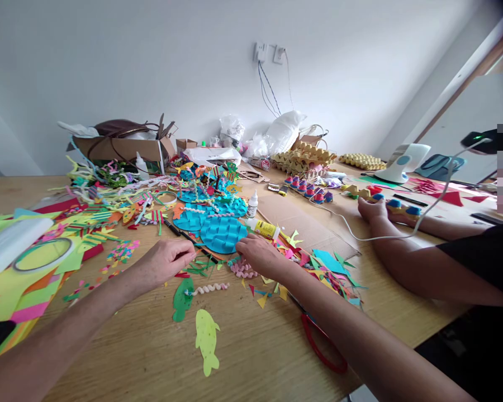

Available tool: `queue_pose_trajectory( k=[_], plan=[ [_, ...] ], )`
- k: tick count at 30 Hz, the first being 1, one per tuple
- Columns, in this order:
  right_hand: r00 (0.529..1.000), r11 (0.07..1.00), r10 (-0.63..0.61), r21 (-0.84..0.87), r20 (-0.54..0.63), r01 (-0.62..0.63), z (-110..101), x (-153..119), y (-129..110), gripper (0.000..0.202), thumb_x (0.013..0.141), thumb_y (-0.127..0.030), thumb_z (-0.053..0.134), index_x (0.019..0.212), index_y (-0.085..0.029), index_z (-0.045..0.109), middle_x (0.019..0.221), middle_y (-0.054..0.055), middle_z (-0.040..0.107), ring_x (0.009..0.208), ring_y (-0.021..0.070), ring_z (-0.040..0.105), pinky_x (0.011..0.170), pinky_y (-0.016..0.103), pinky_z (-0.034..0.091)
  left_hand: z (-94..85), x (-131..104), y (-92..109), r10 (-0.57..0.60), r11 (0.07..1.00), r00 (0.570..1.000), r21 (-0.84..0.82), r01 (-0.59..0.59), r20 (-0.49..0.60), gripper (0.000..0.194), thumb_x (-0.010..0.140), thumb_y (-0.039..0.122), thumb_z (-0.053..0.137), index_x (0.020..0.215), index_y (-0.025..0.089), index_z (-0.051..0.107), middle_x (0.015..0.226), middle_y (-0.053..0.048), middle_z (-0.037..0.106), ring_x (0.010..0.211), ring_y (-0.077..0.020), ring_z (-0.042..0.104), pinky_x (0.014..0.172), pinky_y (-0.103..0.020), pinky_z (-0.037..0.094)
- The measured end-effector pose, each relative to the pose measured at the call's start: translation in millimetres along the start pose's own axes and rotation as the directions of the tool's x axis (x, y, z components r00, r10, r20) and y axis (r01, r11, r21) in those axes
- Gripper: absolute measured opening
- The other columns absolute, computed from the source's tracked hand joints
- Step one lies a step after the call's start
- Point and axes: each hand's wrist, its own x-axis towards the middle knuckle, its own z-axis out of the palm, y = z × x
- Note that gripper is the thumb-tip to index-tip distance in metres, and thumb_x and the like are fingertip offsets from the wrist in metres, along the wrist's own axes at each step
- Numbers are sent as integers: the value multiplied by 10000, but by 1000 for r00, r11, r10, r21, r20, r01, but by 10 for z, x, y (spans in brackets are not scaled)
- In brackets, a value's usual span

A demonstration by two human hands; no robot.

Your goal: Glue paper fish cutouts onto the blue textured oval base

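My left hand (170,261) is loosely closed above the table, thumb against curled fingers, with nothing visible in it. Fingers bent and together, my right hand (262,254) reaches down to pink twisted pipe cleaners (243,269) beside a blue round paper piece (222,233) with raised folds; its fingertips are partly hidden. Below the left hand lies a green paper cutout (181,300) with a pale twisted pipe cleaner (212,288) across its edge. Nearer to me is a yellow-green paper fish (207,341). A black pen (178,229) rests just behind the left hand.
Red-handled scissors (324,349) lie under my right forearm. A yellow glue bottle (265,229) and a white bottle (252,204) stand near the blue pieces. Paper scraps (327,273) spread rightward. At right, another person's hands (373,212) hold a painted egg-carton strip (396,205); a white cable (356,237) crosses there.
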Motion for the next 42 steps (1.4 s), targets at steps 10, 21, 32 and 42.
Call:
queue_pose_trajectory(
  k=[10,21,32,42],
  plan=[
    [967,972,166,199,-190,-128,-127,-78,76,98,799,-99,522,846,-140,598,809,57,642,767,147,570,677,228,394,62,41,84,-42,995,999,-87,40,-15,275,783,344,396,601,178,517,544,29,459,531,-126,439,508,-221,311],
    [942,802,197,597,-271,4,-427,-446,-465,55,744,-103,605,751,-157,603,662,-21,620,618,92,553,561,175,386,303,-43,337,-64,836,996,-548,21,-59,277,732,266,539,1004,219,556,864,-32,600,829,-168,576,697,-261,472],
    [947,653,261,757,-187,-31,-384,-600,-526,117,728,-143,617,839,-177,598,703,-20,604,628,98,546,570,199,414,273,-248,399,-152,784,984,-617,64,-91,90,719,254,543,735,176,586,665,25,557,613,-119,532,548,-200,420],
    [894,776,288,631,-342,-9,-444,-840,-633,177,748,-161,620,917,-195,582,852,14,633,774,133,581,675,242,451,255,-329,405,-288,693,956,-702,165,-60,120,641,279,596,701,176,589,607,30,557,576,-123,519,524,-206,410]
  ],
)
